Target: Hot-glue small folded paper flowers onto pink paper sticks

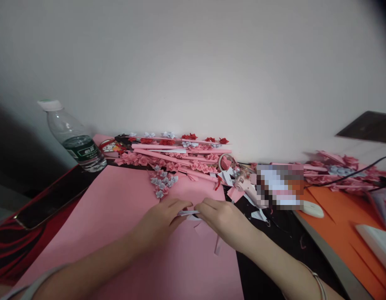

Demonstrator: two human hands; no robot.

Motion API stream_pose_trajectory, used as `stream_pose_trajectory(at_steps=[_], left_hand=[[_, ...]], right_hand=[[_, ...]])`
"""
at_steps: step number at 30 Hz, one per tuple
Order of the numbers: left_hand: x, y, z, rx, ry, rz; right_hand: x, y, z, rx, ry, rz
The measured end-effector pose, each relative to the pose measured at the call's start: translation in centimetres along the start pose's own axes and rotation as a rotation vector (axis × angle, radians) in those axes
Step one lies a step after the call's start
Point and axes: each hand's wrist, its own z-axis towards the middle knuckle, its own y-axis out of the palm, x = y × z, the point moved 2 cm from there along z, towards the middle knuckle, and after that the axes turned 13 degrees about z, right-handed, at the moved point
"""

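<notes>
A small folded piece of pale white-lilac paper (188,213) is pinched between my two hands, over a large pink paper sheet (118,200). My left hand (168,214) grips its left end with fingers closed. At the other end, my right hand (216,214) is closed on the same paper. Parts of the folded paper are hidden by my fingers. Just beyond my left hand lies a cluster of small pale blue and pink paper flowers (162,183). Small pink paper scraps (217,246) lie on the sheet below my right hand.
Pink paper stems with flowers (180,156) are piled along the wall. A water bottle (76,137) stands at the left, near a dark phone (49,200). Right of the sheet are a tape roll (226,161), a pale pink glue gun (247,187), paper scraps and a white mouse (312,209).
</notes>
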Motion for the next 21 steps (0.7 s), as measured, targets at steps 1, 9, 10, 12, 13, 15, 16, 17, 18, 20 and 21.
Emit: stream_pose_trajectory(at_steps=[1, 9, 10, 12, 13, 15, 16, 17, 18, 20, 21], left_hand=[[-0.2, 0.4, 0.0, -0.024, -0.019, 0.019], [-0.8, 1.5, -0.5, -0.147, 0.013, 0.228], [-0.7, 1.3, -0.4, -0.169, 0.004, 0.241], [-0.3, 0.7, -0.4, -0.168, -0.034, 0.219], [-0.1, 0.4, -0.3, -0.156, -0.066, 0.183], [0.2, 0.2, -0.1, -0.135, -0.147, 0.089], [0.2, 0.1, 0.0, -0.126, -0.182, 0.051], [0.2, 0.2, 0.0, -0.117, -0.196, 0.028], [0.1, 0.3, 0.1, -0.102, -0.183, 0.022], [-0.4, 0.7, 0.0, -0.06, -0.098, 0.042], [-0.6, 1.0, -0.1, -0.041, -0.036, 0.063]], right_hand=[[-0.1, 0.3, 0.1, -0.019, 0.02, -0.025], [-0.1, 1.0, 0.3, -0.039, 0.165, 0.207], [0.2, 1.0, 0.2, 0.007, 0.186, 0.312], [0.8, 1.2, 0.1, 0.09, 0.235, 0.535], [1.1, 1.4, 0.1, 0.108, 0.259, 0.622], [1.5, 1.8, 0.1, 0.1, 0.288, 0.7], [1.6, 2.0, 0.1, 0.095, 0.295, 0.701], [1.7, 2.2, 0.2, 0.095, 0.297, 0.69], [1.7, 2.3, 0.2, 0.1, 0.296, 0.677], [1.6, 2.4, 0.1, 0.104, 0.29, 0.644], [1.6, 2.4, 0.1, 0.099, 0.285, 0.616]])
